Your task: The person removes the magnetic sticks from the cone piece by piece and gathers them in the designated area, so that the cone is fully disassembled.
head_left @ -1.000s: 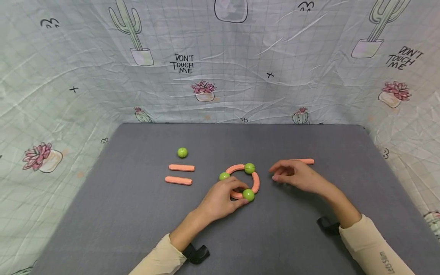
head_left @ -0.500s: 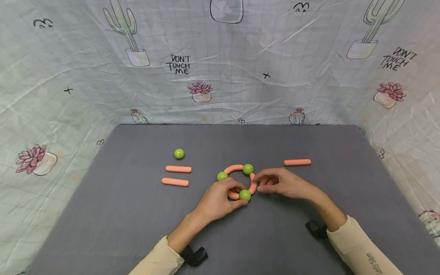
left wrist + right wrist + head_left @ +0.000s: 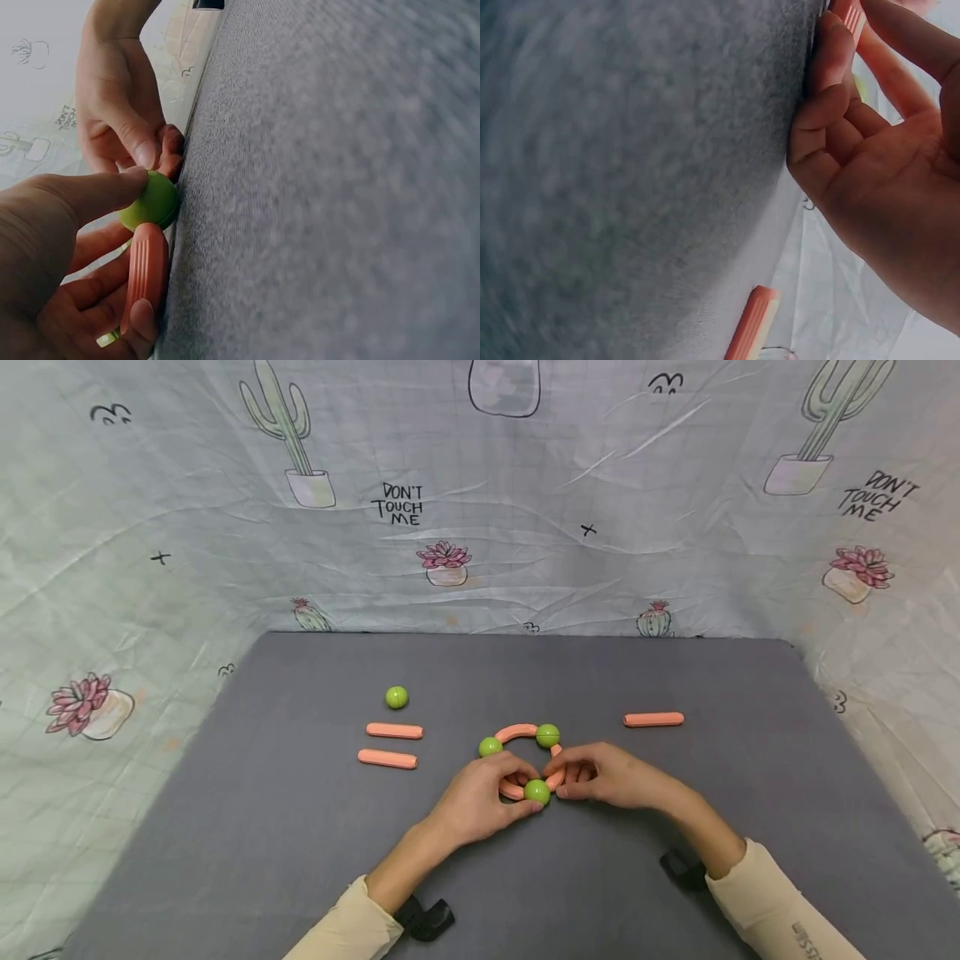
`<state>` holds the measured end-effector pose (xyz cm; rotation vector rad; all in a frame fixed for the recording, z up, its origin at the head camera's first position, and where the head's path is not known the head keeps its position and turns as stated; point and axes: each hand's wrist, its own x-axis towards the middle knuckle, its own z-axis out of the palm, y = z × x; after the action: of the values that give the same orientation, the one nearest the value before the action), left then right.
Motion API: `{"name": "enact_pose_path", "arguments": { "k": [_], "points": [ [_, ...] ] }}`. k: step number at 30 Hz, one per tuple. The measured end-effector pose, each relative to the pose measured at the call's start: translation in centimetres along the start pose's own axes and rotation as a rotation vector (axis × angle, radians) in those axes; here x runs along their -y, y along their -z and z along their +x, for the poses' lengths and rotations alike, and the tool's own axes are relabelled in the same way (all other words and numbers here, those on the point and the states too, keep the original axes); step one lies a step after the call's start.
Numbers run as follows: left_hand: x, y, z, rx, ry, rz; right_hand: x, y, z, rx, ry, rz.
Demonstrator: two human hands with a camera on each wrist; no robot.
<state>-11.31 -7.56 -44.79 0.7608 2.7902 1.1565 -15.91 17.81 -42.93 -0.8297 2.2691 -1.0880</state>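
In swings the right hand (image 3: 611, 777), leaving the straight orange stick (image 3: 654, 719) fully uncovered beyond it! Now it's pinching the curved orange piece (image 3: 557, 779), right beside the left hand (image 3: 477, 802).

We see a makeshift tabletop booth, its flat, dark-grey, fabric-textured table (image 3: 555, 877) enclosed far, left and right by creased, whitish, cactus-printed sheeting (image 3: 510, 477).

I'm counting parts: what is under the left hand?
Beneath the left hand, a curved orange piece partly shows, meeting a green ball at the thumb. In the head view, the hand covers the rest of that piece.
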Motion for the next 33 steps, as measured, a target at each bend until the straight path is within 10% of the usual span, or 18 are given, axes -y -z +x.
{"name": "enact_pose_path", "arguments": {
  "k": [33],
  "points": [
    [0.5, -0.2, 0.1, 0.017, -0.022, 0.022, 0.1, -0.4, -0.2, -0.01, -0.032, -0.078]
  ]
}}
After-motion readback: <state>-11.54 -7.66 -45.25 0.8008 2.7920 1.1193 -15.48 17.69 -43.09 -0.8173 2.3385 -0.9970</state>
